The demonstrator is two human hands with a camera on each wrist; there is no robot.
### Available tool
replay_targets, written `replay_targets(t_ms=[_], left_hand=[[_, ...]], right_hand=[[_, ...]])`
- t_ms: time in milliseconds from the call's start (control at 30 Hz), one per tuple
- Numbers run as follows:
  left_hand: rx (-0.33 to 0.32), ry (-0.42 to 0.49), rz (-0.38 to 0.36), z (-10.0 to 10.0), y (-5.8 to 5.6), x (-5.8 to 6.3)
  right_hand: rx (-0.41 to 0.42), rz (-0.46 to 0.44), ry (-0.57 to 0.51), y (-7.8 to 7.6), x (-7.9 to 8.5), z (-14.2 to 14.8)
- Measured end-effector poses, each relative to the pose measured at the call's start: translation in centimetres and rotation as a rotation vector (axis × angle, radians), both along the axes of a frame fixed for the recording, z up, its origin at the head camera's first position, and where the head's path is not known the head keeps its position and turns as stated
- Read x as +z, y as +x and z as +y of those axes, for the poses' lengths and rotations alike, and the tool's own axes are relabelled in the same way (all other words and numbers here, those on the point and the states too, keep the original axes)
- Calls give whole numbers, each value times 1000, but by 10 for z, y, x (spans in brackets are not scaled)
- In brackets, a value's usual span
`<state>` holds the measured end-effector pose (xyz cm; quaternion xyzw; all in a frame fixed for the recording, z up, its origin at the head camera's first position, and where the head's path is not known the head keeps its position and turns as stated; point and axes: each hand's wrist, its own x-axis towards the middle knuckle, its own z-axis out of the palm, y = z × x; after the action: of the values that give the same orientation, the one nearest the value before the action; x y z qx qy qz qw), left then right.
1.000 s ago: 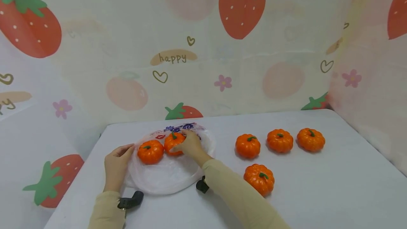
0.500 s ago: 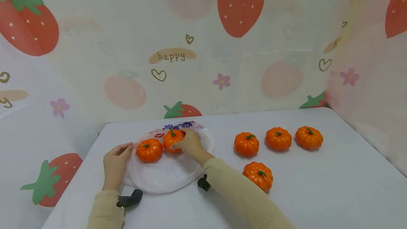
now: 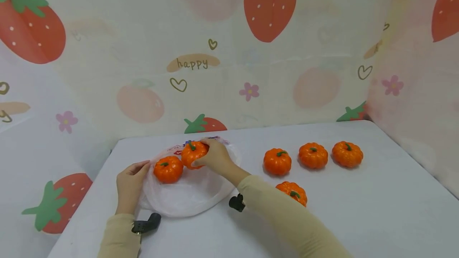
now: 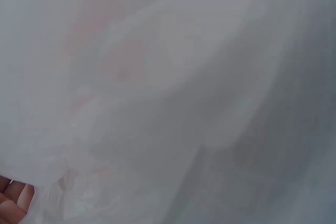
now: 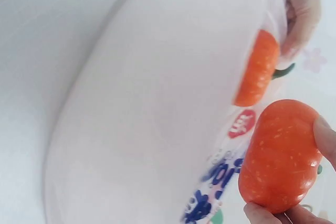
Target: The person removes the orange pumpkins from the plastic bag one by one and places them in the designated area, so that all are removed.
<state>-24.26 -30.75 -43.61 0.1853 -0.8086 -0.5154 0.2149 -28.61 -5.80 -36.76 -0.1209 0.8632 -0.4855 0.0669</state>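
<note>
My right hand (image 3: 216, 155) grips a small orange pumpkin (image 3: 193, 154) with a green stem, thumb on one side and fingers on the other. In the right wrist view this pumpkin (image 5: 281, 156) shows its smooth side, held over the printed part of the bag. A white plastic bag (image 3: 179, 200) with red and blue print lies spread on the table. Its left edge is pinched by my left hand (image 3: 130, 182). Beside that hand, a second pumpkin (image 3: 168, 169) sits at the bag. Thin bag film fills most of the left wrist view, with some fingers (image 4: 14, 200) at its lower left corner.
On the right half of the white table (image 3: 358, 218), three pumpkins stand in a row: one nearer the bag (image 3: 277, 162), a middle one (image 3: 313, 156) and a far right one (image 3: 347, 154). Another pumpkin (image 3: 294, 192) is partly covered by my right sleeve. A strawberry-print cloth (image 3: 251, 110) hangs behind.
My right hand has raised its pumpkin a little, up and leftward. The right forearm now covers more of the front pumpkin. My left hand keeps its place at the bag's edge.
</note>
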Motion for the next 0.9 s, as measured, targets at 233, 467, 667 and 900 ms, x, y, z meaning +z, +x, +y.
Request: replay_targets(t_ms=[233,467,667,900], left_hand=[[-3,-15,-5,0,0,0],[-11,-8,-3,-3,0,0],[-15,6,3,-3,-1,1],[-20,21,-26,-3,0,1]], right_hand=[[69,11,4,18,13,18],[81,0,-13,33,24,37],[93,-2,-55,40,33,53],[114,-39,-138,56,43,73]])
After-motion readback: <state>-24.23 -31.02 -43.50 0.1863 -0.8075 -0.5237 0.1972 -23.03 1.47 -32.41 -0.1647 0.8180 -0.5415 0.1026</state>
